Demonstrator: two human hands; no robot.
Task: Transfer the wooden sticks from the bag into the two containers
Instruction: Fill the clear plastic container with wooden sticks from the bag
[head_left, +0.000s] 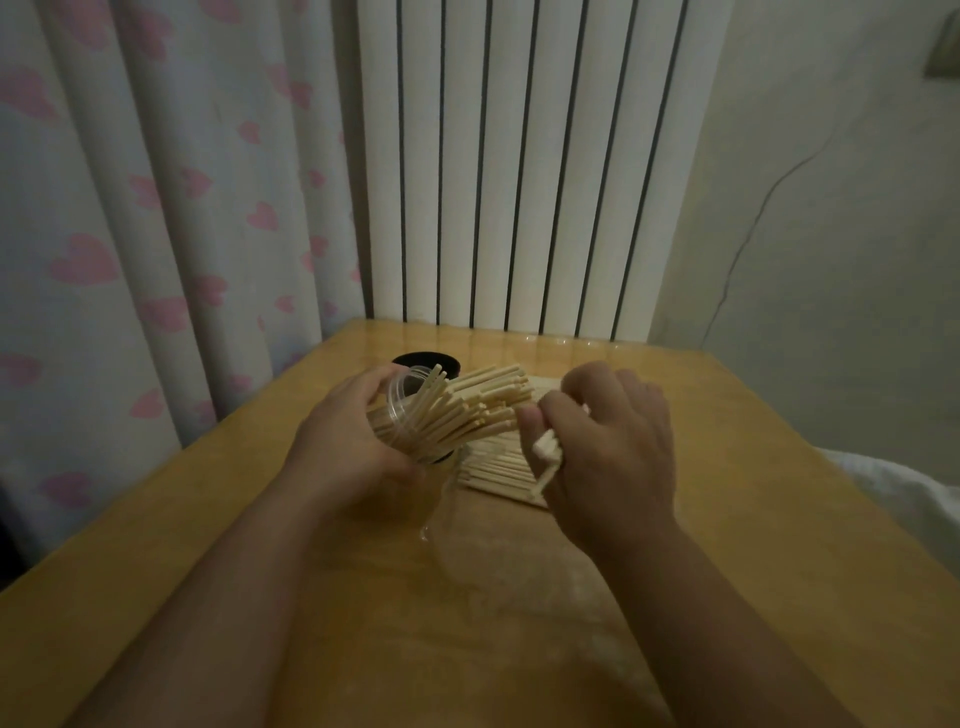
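My left hand (345, 441) grips a clear plastic container (395, 415), tilted to the right above the table. Several pale wooden sticks (467, 410) fan out of its mouth. My right hand (608, 447) is beside those stick ends and pinches a small bunch of sticks (545, 452) between thumb and fingers. Under both hands lies a transparent bag (441, 519) with more sticks (498, 467) lying flat in it. A black round container (426, 364) stands behind the left hand, partly hidden.
The work happens on a wooden table (753, 545) pushed against a white ribbed radiator (519, 182). A curtain with pink hearts (156, 234) hangs at the left. White fabric (904, 499) shows at the right edge.
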